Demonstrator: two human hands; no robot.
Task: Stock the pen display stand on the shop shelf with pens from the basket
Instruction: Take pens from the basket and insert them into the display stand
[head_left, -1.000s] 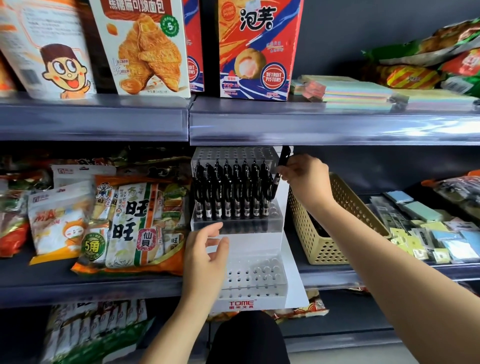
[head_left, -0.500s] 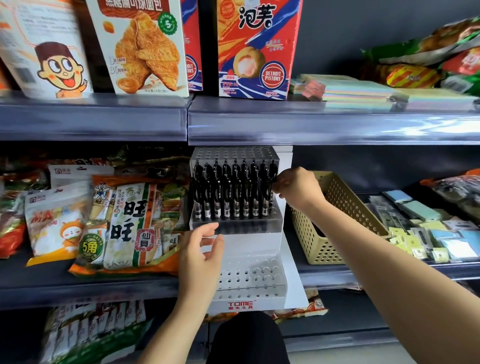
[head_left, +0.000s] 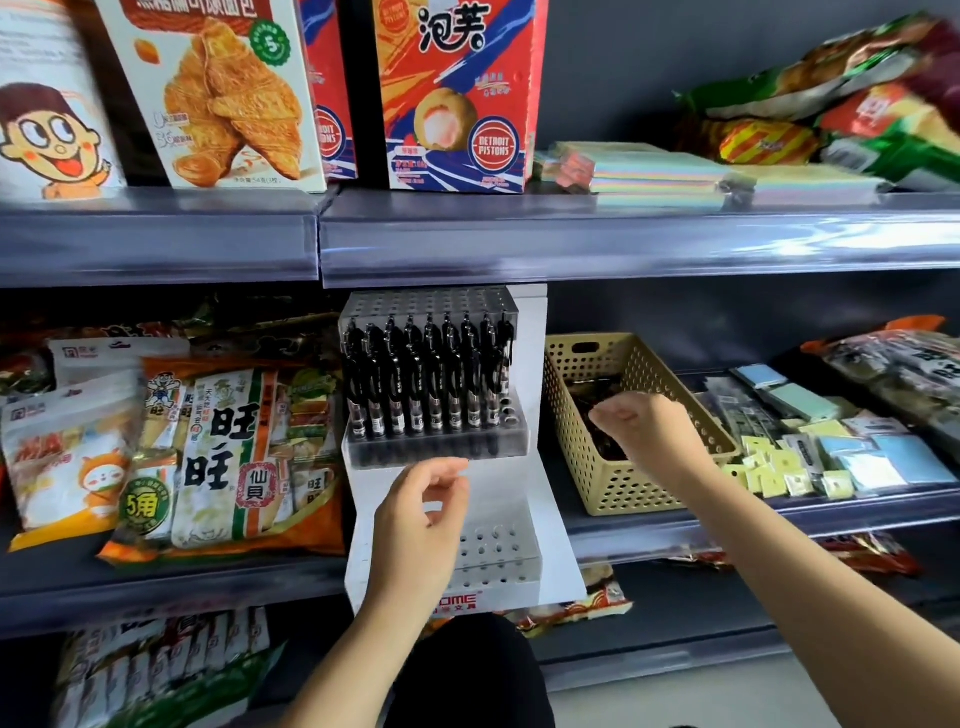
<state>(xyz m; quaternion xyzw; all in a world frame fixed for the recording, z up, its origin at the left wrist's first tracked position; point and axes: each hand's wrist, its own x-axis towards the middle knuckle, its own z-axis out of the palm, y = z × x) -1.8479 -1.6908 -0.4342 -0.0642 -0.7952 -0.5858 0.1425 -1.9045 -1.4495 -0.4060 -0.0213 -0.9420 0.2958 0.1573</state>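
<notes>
Both hands out in front, well apart.
My left hand hovers with fingers loosely curled, thumb apart, holding nothing; my right hand curls its fingers downward, palm hidden.

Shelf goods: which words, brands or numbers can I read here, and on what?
"DETROIT PISTONS": red snack box
"泡芙": same box
"旺旺": cracker bag
"仙貝": same bag
"5角": green badge
"OME", start hidden: pen display stand
Small print: too blurred.

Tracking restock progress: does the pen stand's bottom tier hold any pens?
No, the bottom tier shows only empty holes; the pens stand in a higher tier.
</notes>
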